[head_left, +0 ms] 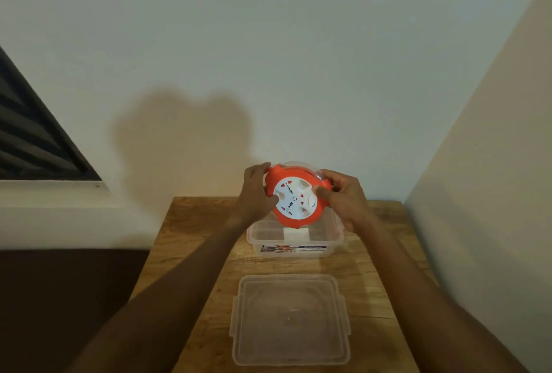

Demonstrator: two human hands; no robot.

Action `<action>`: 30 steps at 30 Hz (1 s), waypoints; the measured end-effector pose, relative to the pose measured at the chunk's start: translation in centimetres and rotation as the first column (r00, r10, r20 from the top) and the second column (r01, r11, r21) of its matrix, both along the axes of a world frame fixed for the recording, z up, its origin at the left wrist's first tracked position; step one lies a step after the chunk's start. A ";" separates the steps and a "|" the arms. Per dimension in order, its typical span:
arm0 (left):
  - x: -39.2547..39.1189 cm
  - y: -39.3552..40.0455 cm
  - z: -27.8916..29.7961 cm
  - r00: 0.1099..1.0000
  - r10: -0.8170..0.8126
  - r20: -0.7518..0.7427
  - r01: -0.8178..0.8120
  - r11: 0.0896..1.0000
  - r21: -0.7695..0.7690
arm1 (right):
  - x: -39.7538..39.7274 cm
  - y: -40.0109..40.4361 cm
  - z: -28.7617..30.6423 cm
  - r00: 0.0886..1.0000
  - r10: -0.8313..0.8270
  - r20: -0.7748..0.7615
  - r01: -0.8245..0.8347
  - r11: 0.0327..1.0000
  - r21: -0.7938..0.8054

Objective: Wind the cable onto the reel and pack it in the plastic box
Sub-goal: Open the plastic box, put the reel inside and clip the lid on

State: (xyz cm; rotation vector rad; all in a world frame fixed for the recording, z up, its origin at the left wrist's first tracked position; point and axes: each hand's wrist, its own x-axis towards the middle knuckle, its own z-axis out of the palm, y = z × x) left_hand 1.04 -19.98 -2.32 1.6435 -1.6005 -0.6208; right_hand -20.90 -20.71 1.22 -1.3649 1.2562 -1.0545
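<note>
An orange cable reel (294, 197) with a white socket face is held tilted in the air just above the clear plastic box (263, 238). My left hand (256, 193) grips its left rim, thumb on the white face. My right hand (343, 196) grips the right rim, thumb near a white button. The box stands open on the wooden table, a printed label on its front wall. No loose cable shows; a clear part sits behind the reel's top.
The box's clear lid (289, 320) lies flat on the wooden table (194, 229) in front of the box. A pale wall stands close behind and another wall on the right. A dark window (35, 145) is at the left.
</note>
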 end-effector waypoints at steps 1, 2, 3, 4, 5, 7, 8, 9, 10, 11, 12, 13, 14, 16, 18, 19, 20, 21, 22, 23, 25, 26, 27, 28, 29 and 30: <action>-0.9 0.1 -0.6 0.999 0.038 -0.014 -0.038 0.999 0.029 | -0.4 -0.4 -0.2 0.998 0.021 -0.053 -0.021 1.000 -0.006; -1.8 0.3 -1.3 0.997 0.073 -0.026 -0.071 0.996 0.061 | -0.7 -0.8 -0.6 0.992 0.043 -0.116 -0.045 0.999 -0.011; -2.5 0.6 -2.1 0.995 0.098 -0.034 -0.095 0.991 0.091 | -0.9 -1.1 -1.0 0.982 0.066 -0.179 -0.069 0.998 -0.008; -3.0 0.8 -2.9 0.993 0.117 -0.032 -0.113 0.987 0.112 | -1.1 -1.4 -1.5 0.967 0.092 -0.238 -0.094 0.996 0.001; -3.3 1.1 -3.7 0.991 0.134 -0.020 -0.130 0.984 0.121 | -1.1 -1.5 -1.9 0.949 0.120 -0.292 -0.121 0.993 0.015; -3.6 1.7 -4.8 0.986 0.167 0.012 -0.167 0.978 0.129 | -1.1 -1.7 -2.6 0.905 0.177 -0.388 -0.169 0.984 0.054; -3.6 1.9 -5.3 0.983 0.182 0.028 -0.184 0.974 0.131 | -1.1 -1.8 -3.1 0.884 0.203 -0.422 -0.189 0.979 0.075; -3.6 2.2 -5.6 0.980 0.193 0.048 -0.198 0.971 0.134 | -1.0 -2.0 -3.5 0.863 0.225 -0.453 -0.206 0.974 0.092; -3.7 2.4 -5.9 0.977 0.202 0.066 -0.210 0.968 0.139 | -0.9 -2.1 -3.9 0.844 0.241 -0.480 -0.217 0.970 0.107; -3.7 2.5 -6.1 0.974 0.213 0.078 -0.223 0.964 0.148 | -0.6 -2.2 -4.3 0.827 0.253 -0.502 -0.221 0.968 0.123; -3.8 2.5 -6.3 0.971 0.225 0.083 -0.236 0.959 0.160 | -0.3 -2.3 -4.6 0.814 0.258 -0.520 -0.218 0.966 0.137; -3.8 2.5 -6.4 0.968 0.237 0.088 -0.249 0.952 0.175 | 0.1 -2.6 -4.9 0.801 0.260 -0.539 -0.214 0.966 0.148; -3.8 2.5 -6.5 0.964 0.247 0.103 -0.263 0.945 0.197 | 0.4 -2.7 -5.3 0.785 0.265 -0.561 -0.212 0.964 0.159; -3.9 2.4 -6.7 0.955 0.251 0.160 -0.286 0.925 0.252 | 1.1 -3.1 -6.1 0.741 0.289 -0.606 -0.212 0.957 0.198; -3.9 2.2 -7.0 0.949 0.245 0.200 -0.297 0.910 0.290 | 1.6 -3.4 -6.9 0.720 0.308 -0.622 -0.206 0.950 0.233; -3.9 2.1 -7.1 0.947 0.239 0.213 -0.297 0.906 0.303 | 1.8 -3.5 -7.3 0.714 0.309 -0.628 -0.200 0.950 0.239; -3.8 2.0 -7.3 0.948 0.228 0.223 -0.291 0.903 0.316 | 2.0 -3.6 -7.5 0.708 0.305 -0.637 -0.194 0.951 0.240; -3.8 1.9 -7.5 0.951 0.215 0.223 -0.281 0.902 0.329 | 2.0 -3.7 -7.7 0.704 0.299 -0.644 -0.185 0.953 0.241; -3.8 1.9 -7.8 0.954 0.209 0.213 -0.272 0.902 0.335 | 2.1 -3.7 -7.9 0.702 0.293 -0.649 -0.176 0.955 0.241; -3.8 1.9 -8.0 0.957 0.212 0.200 -0.270 0.903 0.335 | 2.2 -3.7 -8.2 0.706 0.284 -0.649 -0.167 0.957 0.237; -3.9 1.9 -8.3 0.957 0.226 0.181 -0.275 0.904 0.327 | 2.2 -3.7 -8.6 0.722 0.255 -0.643 -0.150 0.965 0.213; -3.9 1.9 -8.5 0.957 0.231 0.177 -0.278 0.905 0.322 | 2.2 -3.6 -8.8 0.731 0.228 -0.643 -0.135 0.972 0.191; -3.9 1.9 -8.5 0.957 0.234 0.174 -0.280 0.904 0.323 | 2.2 -3.5 -9.0 0.743 0.191 -0.641 -0.111 0.980 0.163; -3.9 1.9 -8.6 0.958 0.232 0.169 -0.277 0.904 0.327 | 2.2 -3.3 -9.2 0.761 0.147 -0.632 -0.081 0.988 0.132; -3.9 1.9 -8.6 0.959 0.232 0.165 -0.275 0.902 0.333 | 2.2 -3.2 -9.4 0.775 0.106 -0.623 -0.053 0.993 0.103; -3.9 1.9 -8.6 0.958 0.234 0.164 -0.277 0.902 0.332 | 2.2 -3.0 -9.5 0.782 0.080 -0.618 -0.038 0.996 0.081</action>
